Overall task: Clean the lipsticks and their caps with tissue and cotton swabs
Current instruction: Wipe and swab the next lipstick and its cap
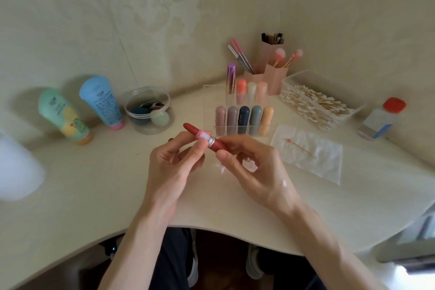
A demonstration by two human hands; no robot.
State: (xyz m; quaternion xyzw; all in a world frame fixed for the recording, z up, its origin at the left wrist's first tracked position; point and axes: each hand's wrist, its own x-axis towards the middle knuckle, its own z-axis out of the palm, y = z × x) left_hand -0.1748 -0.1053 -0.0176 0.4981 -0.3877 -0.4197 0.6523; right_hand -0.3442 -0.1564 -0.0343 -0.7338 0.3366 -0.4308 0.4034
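An uncapped red lipstick (204, 137) is held over the middle of the desk, its red bullet pointing up and left. My left hand (173, 167) pinches its pale collar with thumb and fingers. My right hand (253, 167) grips the red base from the right. A white tissue (313, 158) lies flat to the right with a used, pink-tipped cotton swab (299, 146) on it. A clear tray of cotton swabs (315, 106) stands behind. The clear organiser (242, 110) holds several capped lipsticks. A small piece of tissue seems to lie under my right hand.
Two cream tubes (66, 117) and a clear round tub of sponges (148, 110) stand at the left. Pink brush holders (270, 70) are in the corner. A red-capped bottle (381, 120) lies at the right. A blurred white object (16, 167) sits at the far left.
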